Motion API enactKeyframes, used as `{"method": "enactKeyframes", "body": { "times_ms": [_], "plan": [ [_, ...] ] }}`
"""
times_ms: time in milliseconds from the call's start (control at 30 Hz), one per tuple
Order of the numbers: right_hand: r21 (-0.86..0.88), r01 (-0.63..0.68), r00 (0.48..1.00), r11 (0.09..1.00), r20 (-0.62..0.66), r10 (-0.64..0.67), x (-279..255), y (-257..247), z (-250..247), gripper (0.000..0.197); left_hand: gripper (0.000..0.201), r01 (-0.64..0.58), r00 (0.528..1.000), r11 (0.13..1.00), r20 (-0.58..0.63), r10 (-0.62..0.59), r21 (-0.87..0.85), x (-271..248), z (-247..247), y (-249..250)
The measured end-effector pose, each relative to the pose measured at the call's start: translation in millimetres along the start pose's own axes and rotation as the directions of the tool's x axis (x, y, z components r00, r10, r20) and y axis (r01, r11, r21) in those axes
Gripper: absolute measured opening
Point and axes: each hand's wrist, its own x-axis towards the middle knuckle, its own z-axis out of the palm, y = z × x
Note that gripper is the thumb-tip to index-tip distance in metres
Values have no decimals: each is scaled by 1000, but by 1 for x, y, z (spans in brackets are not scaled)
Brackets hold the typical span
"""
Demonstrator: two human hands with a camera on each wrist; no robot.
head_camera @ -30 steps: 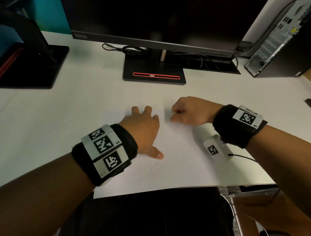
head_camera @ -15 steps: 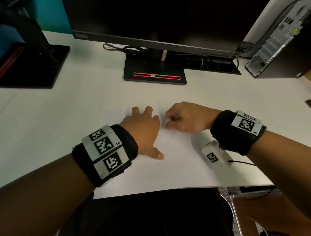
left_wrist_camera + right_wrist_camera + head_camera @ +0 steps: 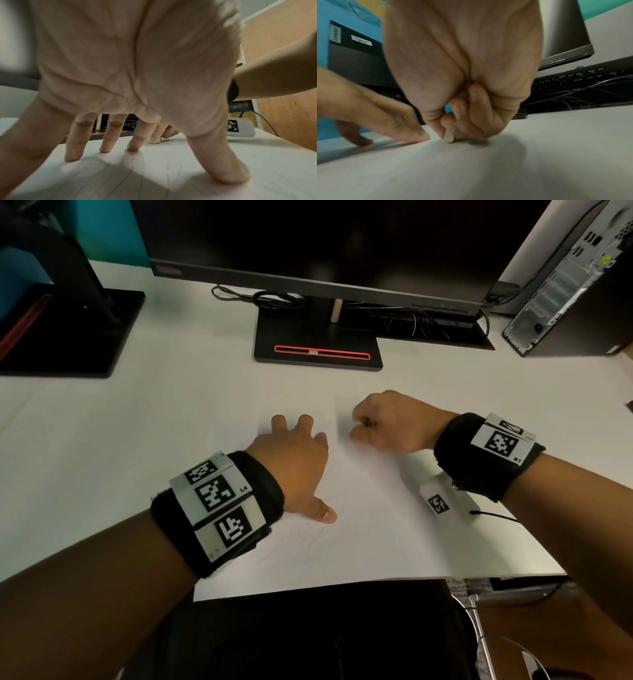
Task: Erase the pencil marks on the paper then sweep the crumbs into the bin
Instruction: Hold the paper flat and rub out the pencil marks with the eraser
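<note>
A white sheet of paper (image 3: 376,529) with faint pencil lines (image 3: 123,174) lies on the desk in front of me. My left hand (image 3: 294,460) presses flat on its left half, fingers spread and straight. My right hand (image 3: 387,422) is curled near the paper's far edge and pinches a small pale eraser (image 3: 449,137) between thumb and fingers, its tip touching the sheet. The eraser (image 3: 154,140) also shows beyond my left fingers. From the head view the eraser is hidden under the right hand. No bin is visible.
A monitor stand (image 3: 318,344) with a red stripe sits just beyond the paper, a keyboard (image 3: 573,81) and cables behind it. A second stand (image 3: 68,330) is at far left, a computer tower (image 3: 565,285) at far right. A white tagged device (image 3: 442,501) rests under my right wrist.
My right hand slid left toward the left hand, then back right and slightly away along the paper's far part. The left hand stayed pressed in place.
</note>
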Motion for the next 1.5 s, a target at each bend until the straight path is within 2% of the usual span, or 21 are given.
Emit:
{"method": "enactKeyframes", "body": {
  "times_ms": [67, 133, 200, 267, 400, 500, 567, 633, 700, 833, 967, 1133, 1267, 1433, 1500],
  "plan": [
    [22, 53, 997, 998, 60, -54, -5, -3, 5, 39, 110, -2, 1000, 1000, 5, 2, -8, 0, 0, 0],
    [67, 39, 996, 997, 83, -44, -10, 1, 4, 39, 110, -8, 1000, 1000, 3, 8, -9, 0, -1, -1],
    [65, -22, 999, 998, 28, 20, -10, 9, 0, 39, 111, -12, 1000, 1000, -1, 12, -8, 0, 0, -1],
    [39, -28, 1000, 999, -10, 28, -13, 10, 2, 37, 111, -11, 1000, 1000, -2, 11, -1, 0, 0, -1],
    [84, 53, 993, 995, 104, -61, -22, 3, 9, 37, 111, -8, 1000, 1000, 1, 8, -5, -1, 0, -1],
    [59, -18, 999, 998, 36, 16, -19, 13, 2, 37, 111, -10, 1000, 1000, -1, 10, 0, -1, 0, -1],
    [23, -22, 1000, 999, 11, 22, -20, 12, 4, 36, 111, -10, 1000, 1000, 1, 10, -1, -1, 0, -1],
    [26, 41, 997, 999, 67, -42, -21, 6, 9, 35, 110, -12, 1000, 1000, 2, 12, -3, -2, 0, -1],
    [51, 47, 994, 998, 94, -51, -23, 4, 10, 36, 109, -14, 1000, 1000, -1, 14, 0, -1, -1, -1],
    [33, -50, 999, 998, -13, 50, -19, 14, 2, 36, 111, -11, 1000, 1000, 2, 11, -2, -1, 0, 0],
    [28, 57, 996, 998, 73, -59, -19, -5, 12, 36, 111, -14, 1000, 1000, 2, 14, -7, -1, 1, -1],
    [17, -65, 997, 998, -31, 65, -9, 8, 1, 38, 112, -8, 1000, 1000, -3, 8, -3, -2, 1, 0],
    [41, 32, 997, 999, 65, -35, -9, -6, 13, 37, 112, -2, 1000, 1000, 7, 2, 1, 0, 1, -1],
    [-3, -53, 998, 999, -37, 53, 0, 1, 2, 38, 113, -2, 1000, 1000, 2, 2, 15, 0, 1, 0],
    [-12, 4, 1000, 1000, 18, -4, -1, -5, 7, 37, 112, -1, 1000, 1000, 2, 1, 11, 0, 1, 0]
  ]
}}
